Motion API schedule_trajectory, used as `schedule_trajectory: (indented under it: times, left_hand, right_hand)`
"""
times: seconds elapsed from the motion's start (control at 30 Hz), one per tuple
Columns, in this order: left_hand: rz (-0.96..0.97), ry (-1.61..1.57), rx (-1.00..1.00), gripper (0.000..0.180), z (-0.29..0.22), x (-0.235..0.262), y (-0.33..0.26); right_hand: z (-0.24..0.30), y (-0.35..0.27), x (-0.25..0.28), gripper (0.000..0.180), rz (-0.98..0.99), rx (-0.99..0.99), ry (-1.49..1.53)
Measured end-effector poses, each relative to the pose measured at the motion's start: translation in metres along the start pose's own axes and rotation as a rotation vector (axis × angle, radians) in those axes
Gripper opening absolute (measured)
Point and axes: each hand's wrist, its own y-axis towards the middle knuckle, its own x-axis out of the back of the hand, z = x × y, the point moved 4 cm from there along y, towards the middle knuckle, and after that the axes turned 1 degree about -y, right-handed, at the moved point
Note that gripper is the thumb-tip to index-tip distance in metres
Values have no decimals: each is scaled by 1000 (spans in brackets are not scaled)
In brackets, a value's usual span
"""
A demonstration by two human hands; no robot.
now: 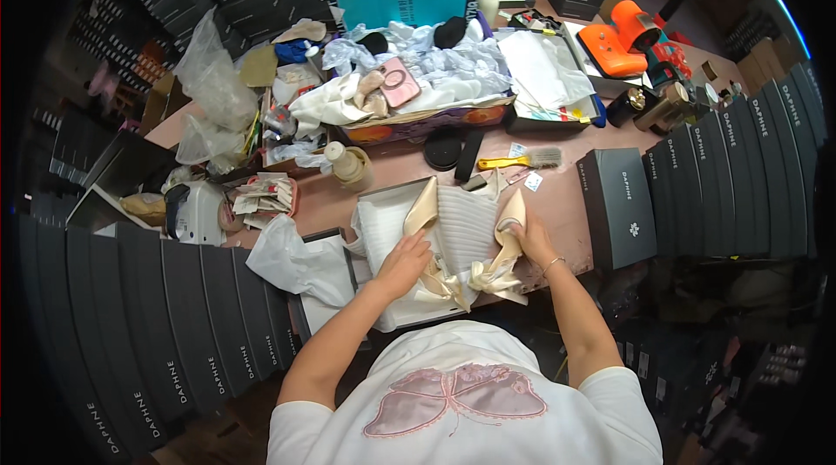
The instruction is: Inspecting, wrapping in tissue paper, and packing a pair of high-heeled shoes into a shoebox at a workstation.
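Note:
A pair of cream satin shoes with bows is in front of me. The left shoe [421, 211] lies in an open shoe box [402, 313] lined with white paper. My left hand [404, 265] has its bent fingers closed on the side of that shoe; its thumb is hidden. My right hand [532, 242] grips the right shoe [509, 249] around its middle, at the right side of the box. White ribbed padding [468, 225] lies between the two shoes.
Stacked dark shoe boxes [731, 178] stand on the right, and more dark boxes [174, 308] on the left. Beyond the shoes are a yellow-handled brush [514, 160], a round black lid [442, 150], a bottle [347, 165] and a crate with a pink phone [399, 84].

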Motion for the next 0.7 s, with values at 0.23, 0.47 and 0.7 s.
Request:
schedule_trajectory:
  times: [0.23,0.47,0.7]
  left_hand:
    - [40,181,53,22,10,-36,1]
    - [-77,-171,-37,36,0,90,2]
    - [-275,-1327,253,26,-29,142,-28]
  right_hand:
    - [44,-60,14,61,234,532,-624]
    - [-12,-64,21,44,130,359,87]
    - [189,-47,119,24,349,251,399]
